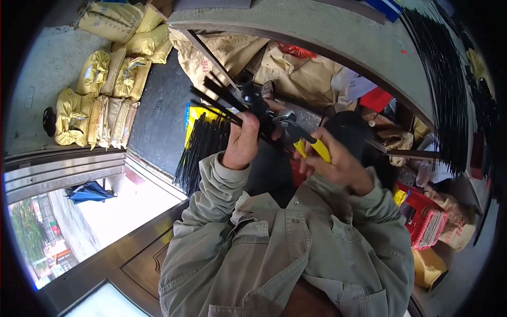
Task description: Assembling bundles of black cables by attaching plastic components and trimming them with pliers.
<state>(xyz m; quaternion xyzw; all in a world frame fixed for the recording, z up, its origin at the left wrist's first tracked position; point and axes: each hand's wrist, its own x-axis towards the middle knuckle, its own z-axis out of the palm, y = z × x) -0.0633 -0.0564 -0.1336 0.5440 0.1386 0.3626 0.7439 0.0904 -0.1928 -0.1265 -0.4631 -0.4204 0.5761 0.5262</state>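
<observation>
yellow-handled metal pliers (pixel 321 151) show near the centre of the frame, the person's right hand (pixel 342 165) wrapped round their grips and the metal head pointing up and left. just left of that, the left hand (pixel 243 141) is closed on a small bunch of thin, straight black rods (pixel 226 95) spreading toward the upper left; i can't tell whether the pliers touch them. beside the left forearm, a thick sheaf of slender black sticks (pixel 202 150) stands left of centre. stuffed yellow sacks (pixel 112 22) fill the upper left.
</observation>
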